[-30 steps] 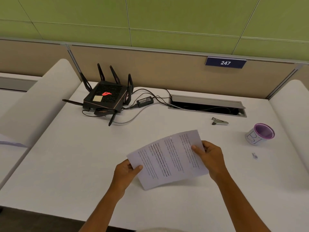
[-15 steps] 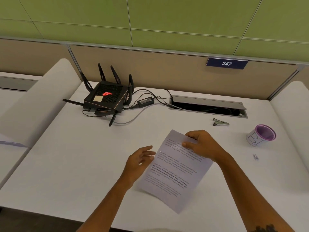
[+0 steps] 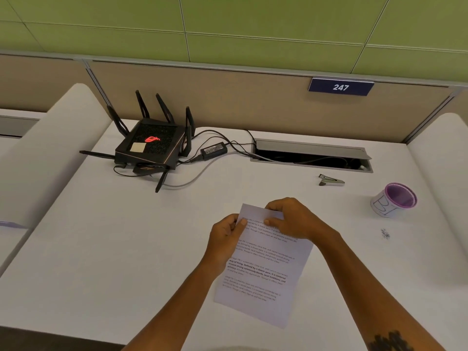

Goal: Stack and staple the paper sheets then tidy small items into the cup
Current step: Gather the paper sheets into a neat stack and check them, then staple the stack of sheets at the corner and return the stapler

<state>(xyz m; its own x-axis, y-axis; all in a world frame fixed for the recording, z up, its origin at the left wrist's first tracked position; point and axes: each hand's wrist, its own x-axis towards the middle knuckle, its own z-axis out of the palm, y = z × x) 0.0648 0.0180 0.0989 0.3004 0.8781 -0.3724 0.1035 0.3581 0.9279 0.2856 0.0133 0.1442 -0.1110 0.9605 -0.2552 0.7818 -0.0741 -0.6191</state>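
Observation:
The printed paper sheets (image 3: pixel 263 272) lie lengthwise in front of me on the white desk (image 3: pixel 126 249), their top edge pointing away. My left hand (image 3: pixel 226 236) pinches the upper left edge of the sheets. My right hand (image 3: pixel 291 219) grips the top edge from above. A small silver stapler (image 3: pixel 331 180) rests at the back right, apart from both hands. A white cup with a purple rim (image 3: pixel 393 200) lies tipped toward me at the far right. A tiny dark cluster of small items (image 3: pixel 385 233) sits on the desk below the cup.
A black router with antennas (image 3: pixel 152 146), its power brick (image 3: pixel 214 149) and cables occupy the back left. An open cable tray (image 3: pixel 311 155) is set into the desk at the back. Padded white dividers rise on both sides.
The sheets have turned from sideways to lengthwise. My right hand moved to the top edge, and my left hand, open half a second ago, now pinches the upper left edge.

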